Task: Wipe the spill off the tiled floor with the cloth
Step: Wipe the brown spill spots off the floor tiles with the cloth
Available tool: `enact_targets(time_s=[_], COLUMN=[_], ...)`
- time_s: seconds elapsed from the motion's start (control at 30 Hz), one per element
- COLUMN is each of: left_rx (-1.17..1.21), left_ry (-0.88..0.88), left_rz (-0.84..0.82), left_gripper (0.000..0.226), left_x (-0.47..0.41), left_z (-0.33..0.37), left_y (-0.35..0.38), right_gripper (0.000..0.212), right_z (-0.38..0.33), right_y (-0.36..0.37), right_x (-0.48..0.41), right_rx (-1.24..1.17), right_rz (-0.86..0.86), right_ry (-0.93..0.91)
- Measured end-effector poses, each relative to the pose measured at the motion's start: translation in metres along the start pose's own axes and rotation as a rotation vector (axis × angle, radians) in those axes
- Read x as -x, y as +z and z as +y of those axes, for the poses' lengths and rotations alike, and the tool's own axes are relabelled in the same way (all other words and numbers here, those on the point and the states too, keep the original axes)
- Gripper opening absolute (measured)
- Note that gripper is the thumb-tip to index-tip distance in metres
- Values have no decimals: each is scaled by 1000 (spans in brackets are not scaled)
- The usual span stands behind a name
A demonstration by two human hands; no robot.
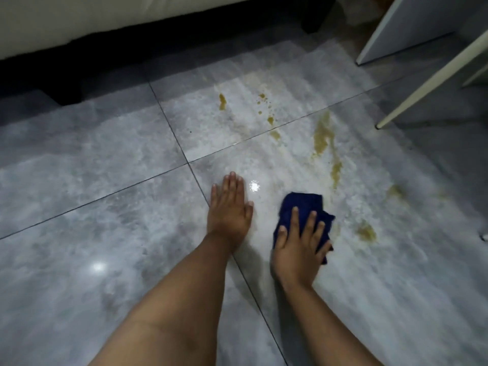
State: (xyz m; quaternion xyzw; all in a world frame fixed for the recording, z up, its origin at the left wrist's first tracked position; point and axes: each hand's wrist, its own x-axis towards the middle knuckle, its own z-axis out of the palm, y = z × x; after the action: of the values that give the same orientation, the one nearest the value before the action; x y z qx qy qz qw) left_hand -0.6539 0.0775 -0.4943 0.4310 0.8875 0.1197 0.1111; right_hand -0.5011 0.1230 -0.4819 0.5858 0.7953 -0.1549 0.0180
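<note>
Left hand (pixel 229 210) flat on floor (pixel 105 194), right hand (pixel 298 247) pressing cloth (pixel 301 204), grips wide.

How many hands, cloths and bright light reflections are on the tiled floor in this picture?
hands: 2, the left hand and the right hand
blue cloth: 1
bright reflections: 2
total: 5

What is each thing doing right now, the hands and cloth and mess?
tiled floor: shiny, smeared.
spill: yellow-brown patches, not yet wiped.
cloth: crumpled, lying on the tiled floor.
right hand: fingers spread, pressing the cloth.
left hand: flat on the tiled floor, holding nothing.
</note>
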Motion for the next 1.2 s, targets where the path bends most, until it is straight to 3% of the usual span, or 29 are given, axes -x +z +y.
enact_targets(time_s=[0.17,0.27,0.37,0.47,0.6,0.73,0.87,0.97,1.1,1.2], left_rx=[-29,-25,-54,-84,-89,-89,-112,-94,-106,-85], left_ry=[42,90,29,-35,64,12,17,11,0,6], left_rz=[-20,15,6,-17,-43,19,40,29,13,17], left_gripper=[67,67,70,70,71,71,73,74,74,74], left_x=[0,0,-1,-1,-16,-48,-33,-14,-19,-25], left_z=[16,16,22,25,59,92,79,78,87,92], left_y=[2,6,8,6,10,11,27,38,34,32], right_gripper=[54,54,55,56,54,54,56,57,56,55], right_z=[6,39,56,44,53,96,94,75,81,107], right_y=[-27,-44,-34,-13,-32,-58,-28,-14,-33,-46], right_x=[-57,-94,-67,-25,-68,-114,-57,-34,-68,-92], right_rx=[88,16,-24,19,90,18,-33,-21,32,22], right_rz=[-51,7,63,79,-21,111,93,36,6,20], right_ry=[-226,-44,105,36,-125,58,235,196,75,124])
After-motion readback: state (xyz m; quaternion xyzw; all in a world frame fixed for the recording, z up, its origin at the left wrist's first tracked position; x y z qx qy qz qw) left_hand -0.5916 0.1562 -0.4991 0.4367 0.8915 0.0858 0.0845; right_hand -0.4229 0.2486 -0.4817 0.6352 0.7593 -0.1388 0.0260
